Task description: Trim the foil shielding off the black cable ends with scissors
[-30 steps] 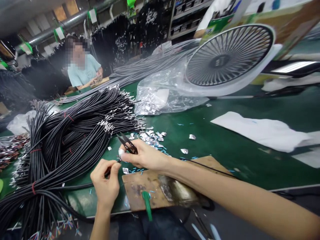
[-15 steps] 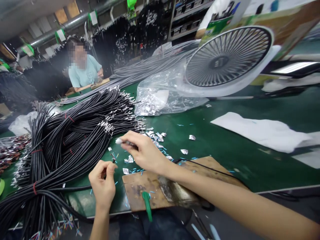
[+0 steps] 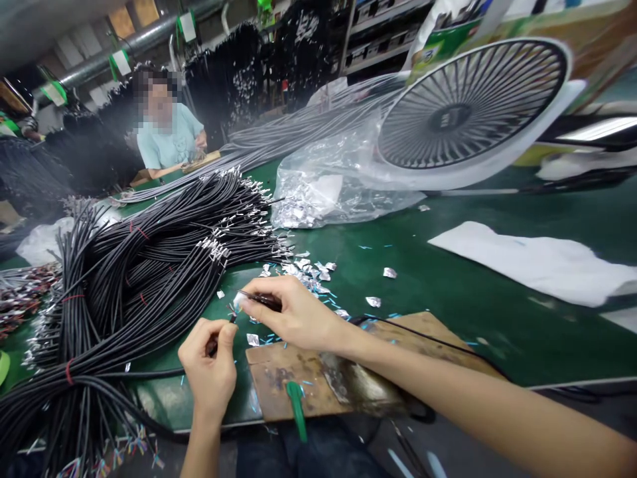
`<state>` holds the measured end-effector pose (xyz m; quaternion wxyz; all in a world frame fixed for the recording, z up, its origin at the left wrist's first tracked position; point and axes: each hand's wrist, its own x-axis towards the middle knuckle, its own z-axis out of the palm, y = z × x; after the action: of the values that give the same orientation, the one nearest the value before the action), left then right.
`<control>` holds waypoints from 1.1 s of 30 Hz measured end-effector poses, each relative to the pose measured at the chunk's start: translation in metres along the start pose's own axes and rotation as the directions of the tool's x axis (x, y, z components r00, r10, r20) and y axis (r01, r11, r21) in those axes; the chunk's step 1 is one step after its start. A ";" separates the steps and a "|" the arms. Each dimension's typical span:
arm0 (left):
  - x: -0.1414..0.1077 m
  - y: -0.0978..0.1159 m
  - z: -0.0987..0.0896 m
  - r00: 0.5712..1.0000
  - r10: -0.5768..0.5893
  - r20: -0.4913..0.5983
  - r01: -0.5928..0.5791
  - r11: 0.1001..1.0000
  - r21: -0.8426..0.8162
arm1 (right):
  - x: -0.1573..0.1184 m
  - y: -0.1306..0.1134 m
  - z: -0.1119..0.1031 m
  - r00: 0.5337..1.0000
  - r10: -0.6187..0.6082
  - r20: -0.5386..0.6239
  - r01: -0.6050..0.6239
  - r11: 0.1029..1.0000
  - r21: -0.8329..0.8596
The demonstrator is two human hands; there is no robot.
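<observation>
My left hand (image 3: pixel 210 355) is closed on the end of a black cable (image 3: pixel 233 318), whose thin coloured wires fan out at the tip. Just above it, my right hand (image 3: pixel 288 311) grips a dark slender tool (image 3: pixel 261 301). A small white tuft (image 3: pixel 241 302) shows at the right fingertips, by the coloured wires. Whether the tuft touches the wires is hard to tell. Left of both hands lies a large pile of black cables (image 3: pixel 149 265), tied with red bands and showing silvery ends.
Foil scraps (image 3: pixel 313 272) and blue bits lie beyond my right hand. A wooden board (image 3: pixel 279 382) with a green handle (image 3: pixel 297 408) sits at the table edge. Behind are a plastic bag (image 3: pixel 348 186), a fan (image 3: pixel 458 119), white paper (image 3: pixel 532 262) and a seated person (image 3: pixel 172 143).
My right hand has moved down, bringing the white tuft to the coloured wires by my left hand. The left hand has shifted slightly right. The whole view has shifted a little.
</observation>
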<state>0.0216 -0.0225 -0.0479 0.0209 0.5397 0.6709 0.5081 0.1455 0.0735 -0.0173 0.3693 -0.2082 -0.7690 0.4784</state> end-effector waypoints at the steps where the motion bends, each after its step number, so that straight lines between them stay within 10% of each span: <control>1: 0.000 0.000 0.001 1.000 -0.002 -0.021 0.002 1.000 -0.007 | 0.000 0.000 0.000 1.000 -0.017 -0.013 0.016 1.000 -0.015; 33: -0.002 -0.004 -0.004 0.990 0.003 0.141 0.004 0.999 -0.054 | -0.002 0.007 -0.002 0.931 -0.364 0.029 0.365 0.927 -0.092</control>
<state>0.0177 -0.0261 -0.0497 0.0829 0.5732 0.6538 0.4869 0.1483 0.0760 -0.0237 0.4370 -0.0767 -0.8184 0.3653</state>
